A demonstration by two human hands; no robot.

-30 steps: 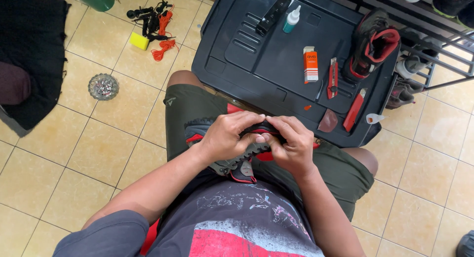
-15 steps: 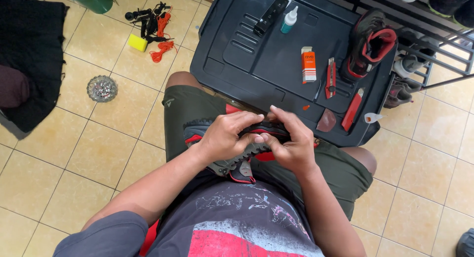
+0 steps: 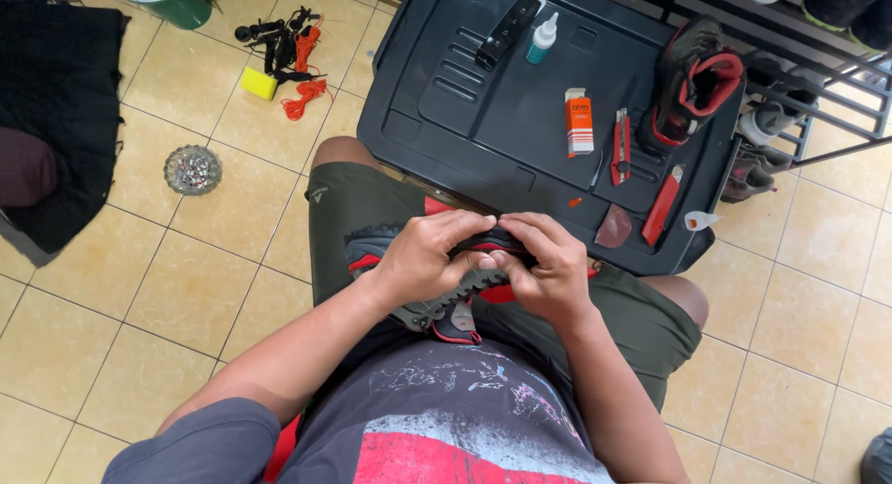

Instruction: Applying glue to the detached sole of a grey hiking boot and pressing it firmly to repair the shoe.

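- The shoe (image 3: 437, 294), dark with red trim and a grey lugged sole, rests on the person's lap, sole edge turned up toward the camera.
- The left hand (image 3: 429, 258) wraps over the toe end, fingers clamped on the shoe; the right hand (image 3: 550, 268) presses from the other side, its fingers closed on the same seam where upper meets sole.
- By the look of it this is a pressing stage: an orange glue box (image 3: 579, 121), a small bottle (image 3: 543, 38) and a red utility knife (image 3: 621, 147) lie set down on the dark plastic tray (image 3: 446, 122). Whether the seam is fully closed I cannot tell, since both hands cover it.
- A second matching shoe (image 3: 692, 85) stands untouched at the tray's right edge.
- The tray's near edge sits just beyond the knees, close to the hands. The tiled floor (image 3: 167, 261) to the left offers open room, with a small round dish (image 3: 192, 169) well apart.
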